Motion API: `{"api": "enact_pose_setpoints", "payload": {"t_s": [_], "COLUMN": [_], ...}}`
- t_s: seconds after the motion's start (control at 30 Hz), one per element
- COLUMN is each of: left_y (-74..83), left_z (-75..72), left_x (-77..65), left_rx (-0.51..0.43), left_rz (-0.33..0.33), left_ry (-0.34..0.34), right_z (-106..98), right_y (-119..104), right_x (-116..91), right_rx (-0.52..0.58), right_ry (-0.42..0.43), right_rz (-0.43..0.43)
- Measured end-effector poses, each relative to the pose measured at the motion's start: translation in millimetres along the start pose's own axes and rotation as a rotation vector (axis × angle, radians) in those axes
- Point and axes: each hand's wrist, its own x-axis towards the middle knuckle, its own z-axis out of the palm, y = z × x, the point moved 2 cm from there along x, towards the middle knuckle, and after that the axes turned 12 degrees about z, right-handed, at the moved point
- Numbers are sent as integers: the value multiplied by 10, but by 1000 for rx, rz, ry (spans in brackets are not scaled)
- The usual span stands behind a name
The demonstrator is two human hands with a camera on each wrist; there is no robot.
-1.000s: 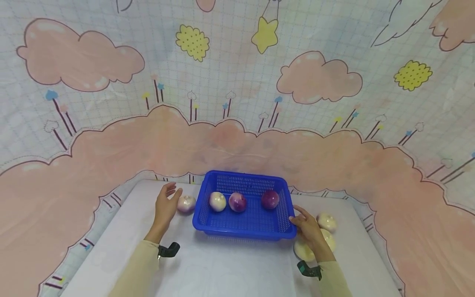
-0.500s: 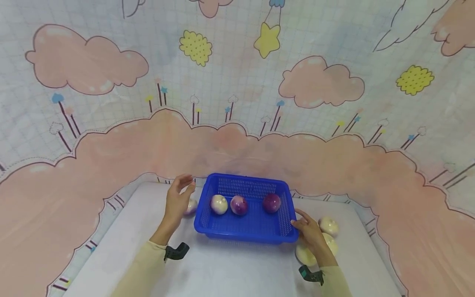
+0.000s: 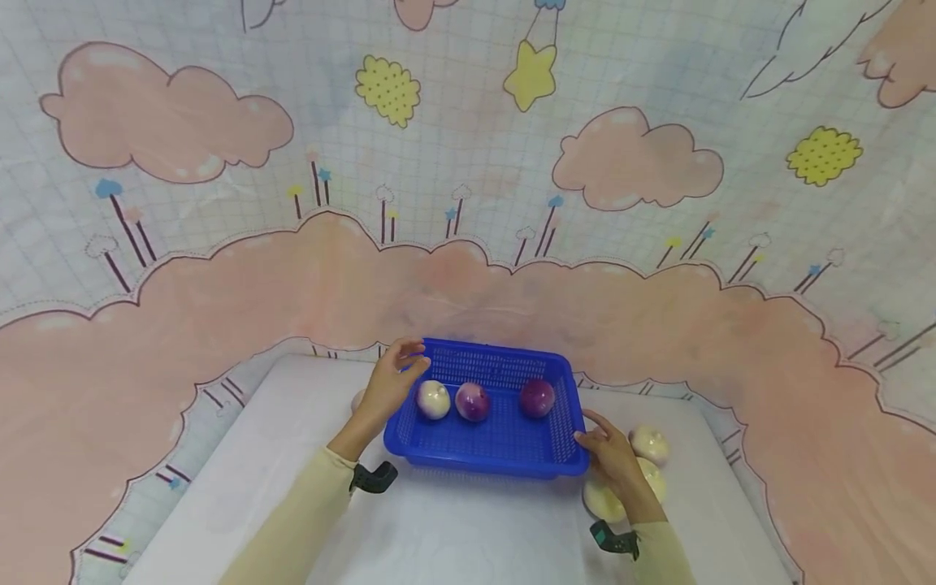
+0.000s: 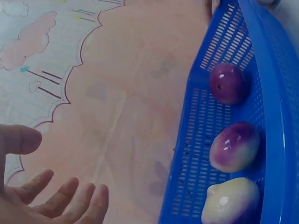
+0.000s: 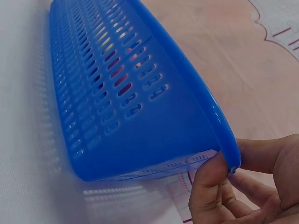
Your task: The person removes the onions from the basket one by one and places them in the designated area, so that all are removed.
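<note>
A blue plastic basket (image 3: 486, 461) stands on the white table with three onions inside: a pale onion (image 3: 433, 400), a purple-and-white onion (image 3: 472, 402) and a dark purple onion (image 3: 537, 398). My right hand (image 3: 616, 457) grips the basket's right end; in the right wrist view its fingers and thumb are around the rim (image 5: 219, 126). At the opposite end, my left hand (image 3: 391, 383) is raised over the left rim, overlapping it in the head view. Its fingers (image 4: 67, 198) are spread and hold nothing. Another onion (image 3: 357, 401) lies mostly hidden behind the left hand and wrist.
Right of the basket, a pale onion (image 3: 650, 444) and two yellowish onions (image 3: 604, 499) lie on the table (image 3: 475, 536), partly covered by my right hand. A patterned cloth (image 3: 468, 284) with clouds rises behind the table.
My left hand has moved right, from beside the loose onion on the left to over the basket's left rim. The right hand keeps its hold on the basket, and the basket has hardly moved.
</note>
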Motion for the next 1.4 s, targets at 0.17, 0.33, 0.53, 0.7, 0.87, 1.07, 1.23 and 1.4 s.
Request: {"api": "enact_pose_setpoints", "payload": {"t_s": [0.17,0.33,0.53,0.7,0.87,1.07,1.23,1.4], "left_y": [-52,-133,-262,-346,-417,-520,-609,-689], "left_z": [55,127,236,349,449,521,574,641], "left_x": [76,148,271,402,475,511,545,539], "left_rx": [-9,9,37,50,77,129,140,156], "left_rz": [-88,-130,-155,-202,-297,-380,-395,-388], "left_ry": [-32,-62,-67,-84,-139,-195,-255,-307], "right_z": [5,3,6,9,26,47,60,76], "right_y": [-4,3,9,12,9,15,13,1], "right_x": [18,14,-5,-10,-15,-22,-20,-35], "right_rx": [-5,8,6,8,23,12,14,33], "right_ry": [1,-2,4,12,12,24,23,11], "right_rz": [-8,-9,-6,6,9,17,13,5]}}
